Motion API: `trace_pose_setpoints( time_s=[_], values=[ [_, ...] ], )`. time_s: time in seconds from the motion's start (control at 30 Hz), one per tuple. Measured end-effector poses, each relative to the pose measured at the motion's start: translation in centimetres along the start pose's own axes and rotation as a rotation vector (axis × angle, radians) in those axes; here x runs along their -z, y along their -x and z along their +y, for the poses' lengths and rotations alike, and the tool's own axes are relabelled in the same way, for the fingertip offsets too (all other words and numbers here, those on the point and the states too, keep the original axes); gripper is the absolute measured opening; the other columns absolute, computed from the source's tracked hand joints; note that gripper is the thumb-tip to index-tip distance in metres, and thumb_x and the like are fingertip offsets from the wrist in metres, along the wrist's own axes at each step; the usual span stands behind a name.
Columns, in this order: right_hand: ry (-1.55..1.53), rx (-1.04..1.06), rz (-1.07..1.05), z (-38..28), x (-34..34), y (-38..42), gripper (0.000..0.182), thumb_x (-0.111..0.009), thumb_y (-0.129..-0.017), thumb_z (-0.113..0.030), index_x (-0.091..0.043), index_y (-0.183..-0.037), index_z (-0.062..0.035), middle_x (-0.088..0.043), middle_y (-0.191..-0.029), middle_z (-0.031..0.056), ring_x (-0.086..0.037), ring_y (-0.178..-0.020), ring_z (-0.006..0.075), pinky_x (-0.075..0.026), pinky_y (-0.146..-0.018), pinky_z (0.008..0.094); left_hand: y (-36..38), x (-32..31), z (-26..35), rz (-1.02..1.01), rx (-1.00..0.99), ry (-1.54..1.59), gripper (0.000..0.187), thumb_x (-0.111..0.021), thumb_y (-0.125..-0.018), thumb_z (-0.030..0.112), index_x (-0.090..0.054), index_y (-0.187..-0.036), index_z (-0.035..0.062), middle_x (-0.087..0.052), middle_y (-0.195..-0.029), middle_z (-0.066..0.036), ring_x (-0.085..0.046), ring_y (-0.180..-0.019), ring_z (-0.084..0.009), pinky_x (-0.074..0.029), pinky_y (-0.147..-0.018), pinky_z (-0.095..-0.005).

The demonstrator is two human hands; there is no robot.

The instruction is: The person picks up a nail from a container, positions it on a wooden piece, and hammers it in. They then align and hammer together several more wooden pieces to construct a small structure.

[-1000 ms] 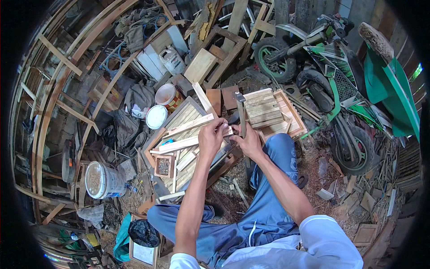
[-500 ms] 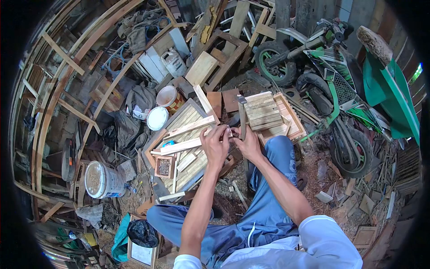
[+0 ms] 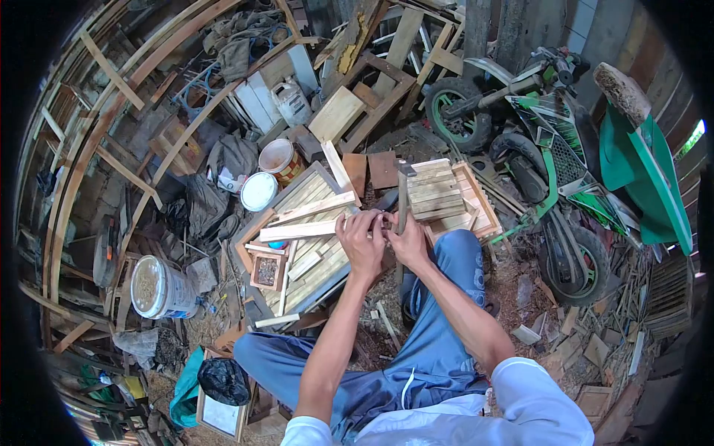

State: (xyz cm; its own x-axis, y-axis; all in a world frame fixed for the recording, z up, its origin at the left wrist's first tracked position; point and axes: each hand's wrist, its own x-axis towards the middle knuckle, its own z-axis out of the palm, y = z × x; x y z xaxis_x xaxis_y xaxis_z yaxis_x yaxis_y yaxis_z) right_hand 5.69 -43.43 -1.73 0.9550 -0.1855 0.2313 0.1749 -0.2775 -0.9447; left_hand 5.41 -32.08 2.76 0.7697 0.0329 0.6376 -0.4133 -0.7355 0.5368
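Observation:
My left hand (image 3: 364, 244) is closed, its fingers bent over the near end of a pale wooden strip (image 3: 297, 230). The strip reaches left over the slatted wooden panel (image 3: 327, 256). Close beside it, my right hand (image 3: 408, 245) is closed around a hammer (image 3: 403, 189), whose head points up and away from me. The fingertips of both hands nearly meet; any small piece between them is too small to make out. A small open wooden box (image 3: 268, 270) with what look like nails stands on the panel. Part of a blue round object (image 3: 277, 244) shows under the strip.
A second slatted piece (image 3: 439, 195) lies by my right knee. Lidded buckets (image 3: 259, 192) stand beyond the panel, and another bucket (image 3: 159, 288) is at left. A green motorbike (image 3: 550, 149) stands at right. Wood scraps and shavings cover the floor.
The strip has shifted away from me over the panel and now covers more of the blue object. Both hands stay close together, the hammer still in the right. The view has tilted slightly.

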Motion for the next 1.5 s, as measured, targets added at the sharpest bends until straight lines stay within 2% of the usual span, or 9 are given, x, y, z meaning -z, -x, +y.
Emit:
trace_pose_setpoints(
  time_s=[0.43,0.6,0.77,0.87,1.0,1.1,1.23,1.33,1.5],
  values=[
    [-0.075,-0.018,-0.083,-1.7,-4.2,1.6,0.039,-0.073,-0.076,-0.007,-0.055,-0.110,0.0004,-0.067,-0.098,0.0201,-0.067,-0.094,0.0378,-0.052,-0.078,0.0449,0.3,3.7,-4.1,-0.032,-0.015,0.031,0.008,-0.067,-0.086,0.011,-0.070,-0.090,0.0059,-0.070,-0.086,-0.007,-0.065,-0.085,-0.0243,-0.032,-0.104,-0.0418],
    [-0.059,0.049,-0.114,-2.8,-4.6,2.1,0.042,-0.073,-0.078,-0.007,-0.054,-0.115,-0.0002,-0.068,-0.106,0.0193,-0.067,-0.098,0.0361,-0.053,-0.081,0.0434,1.8,4.2,-4.7,-0.005,0.051,0.005,0.007,-0.066,-0.087,0.011,-0.070,-0.091,0.0069,-0.072,-0.095,-0.008,-0.064,-0.112,-0.0271,-0.016,-0.117,-0.0527],
    [-0.031,0.002,-0.187,-3.5,-4.6,2.5,0.042,-0.072,-0.080,-0.006,-0.053,-0.117,-0.0004,-0.069,-0.109,0.0177,-0.066,-0.103,0.0357,-0.053,-0.082,0.0432,3.1,4.0,-5.0,0.112,0.127,0.087,0.006,-0.065,-0.088,0.009,-0.070,-0.091,0.0067,-0.072,-0.093,-0.008,-0.062,-0.116,-0.0277,-0.013,-0.118,-0.0535],
    [0.032,0.096,-0.193,-3.3,-4.5,2.4,0.035,-0.074,-0.081,-0.014,-0.052,-0.104,0.0009,-0.071,-0.100,0.0173,-0.070,-0.092,0.0340,-0.054,-0.077,0.0408,3.5,4.0,-5.6,0.169,0.202,0.145,0.006,-0.065,-0.088,0.008,-0.070,-0.090,0.0061,-0.073,-0.094,-0.008,-0.062,-0.116,-0.0269,-0.014,-0.118,-0.0534],
    [0.251,-0.072,-0.356,-7.9,-1.7,1.5,0.023,-0.062,-0.094,-0.019,-0.055,-0.102,0.0011,-0.069,-0.082,0.0158,-0.070,-0.079,0.0288,-0.053,-0.071,0.0387,3.7,4.0,-5.8,0.188,0.189,0.149,0.006,-0.064,-0.089,0.006,-0.069,-0.091,0.0053,-0.073,-0.096,-0.008,-0.062,-0.118,-0.0256,-0.014,-0.118,-0.0537],
    [0.223,-0.026,-0.487,-11.8,1.0,1.7,0.025,-0.060,-0.094,-0.020,-0.057,-0.107,0.0012,-0.067,-0.082,0.0241,-0.068,-0.084,0.0410,-0.050,-0.073,0.0470,3.8,4.0,-5.6,0.202,0.175,0.139,0.006,-0.063,-0.090,0.006,-0.069,-0.090,0.0057,-0.073,-0.095,-0.007,-0.060,-0.120,-0.0246,-0.014,-0.118,-0.0546],
    [0.285,0.051,-0.574,-14.6,3.8,2.9,0.029,-0.056,-0.097,-0.020,-0.050,-0.117,0.0012,-0.065,-0.080,0.0276,-0.064,-0.081,0.0482,-0.049,-0.071,0.0490,3.8,4.0,-5.5,0.222,0.167,0.157,0.006,-0.063,-0.090,0.007,-0.069,-0.090,0.0057,-0.073,-0.092,-0.008,-0.060,-0.121,-0.0259,-0.013,-0.118,-0.0553],
    [0.418,0.052,-0.644,-14.0,4.7,3.6,0.031,-0.052,-0.100,-0.023,-0.049,-0.122,-0.0017,-0.063,-0.074,0.0233,-0.064,-0.070,0.0415,-0.048,-0.066,0.0467,3.8,3.8,-5.5,0.226,0.149,0.162,0.005,-0.063,-0.089,0.007,-0.067,-0.088,0.0042,-0.072,-0.094,-0.009,-0.059,-0.121,-0.0249,-0.015,-0.117,-0.0557],
    [0.475,0.067,-0.650,-13.9,5.2,4.1,0.028,-0.050,-0.100,-0.019,-0.047,-0.119,0.0009,-0.060,-0.072,0.0294,-0.061,-0.073,0.0492,-0.045,-0.065,0.0510,3.7,3.3,-5.1,0.210,0.110,0.164,0.005,-0.063,-0.088,0.006,-0.065,-0.085,0.0025,-0.071,-0.095,-0.013,-0.059,-0.121,-0.0263,-0.017,-0.117,-0.0564]
  ],
)
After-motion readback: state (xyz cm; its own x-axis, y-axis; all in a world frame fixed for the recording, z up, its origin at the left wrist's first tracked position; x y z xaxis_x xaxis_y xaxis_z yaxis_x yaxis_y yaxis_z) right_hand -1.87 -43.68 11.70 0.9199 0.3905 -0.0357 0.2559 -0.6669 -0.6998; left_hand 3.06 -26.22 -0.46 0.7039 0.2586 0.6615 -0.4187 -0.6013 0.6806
